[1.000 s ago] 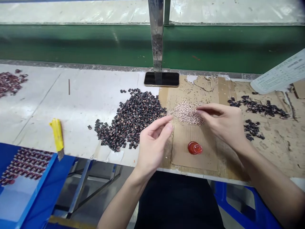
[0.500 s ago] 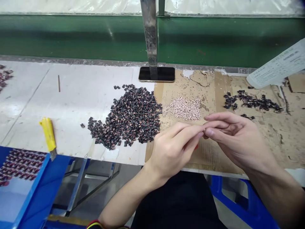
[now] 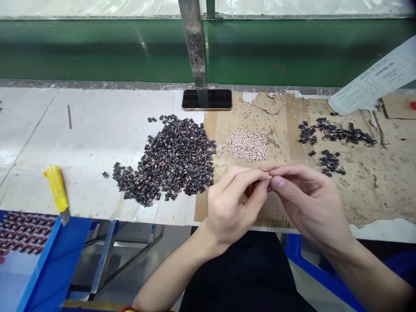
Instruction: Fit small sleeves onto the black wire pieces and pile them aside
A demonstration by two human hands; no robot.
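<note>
White is the tabletop (image 3: pixel 91 134) in front of you, the largest surface near your work. On its right part lies worn brown cardboard (image 3: pixel 367 195), torn in some places. Over the near side of this cardboard, your left hand (image 3: pixel 235 203) and your right hand (image 3: pixel 313 199) come together, with narrow, pinched fingers meeting at the tips. To their left spreads the big pile of dark pieces (image 3: pixel 180 156), whose right edge reaches onto the cardboard. Just beyond your fingers is the smaller pile of pale pieces (image 3: pixel 248 145), also on the cardboard. Behind the piles lies the phone (image 3: pixel 207 99). Smallest is the tiny piece (image 3: pixel 270 177), which seems to be pinched where both hands meet; its exact shape I cannot tell, nor whether your curled fingers hide more pieces.

What is changed: compared with one second ago, your right hand is no longer at the pale pile, and your hands are no longer apart. In my judgement, this means that both hands are now occupied with close fingertip work, and neither is picking from a pile.
</note>
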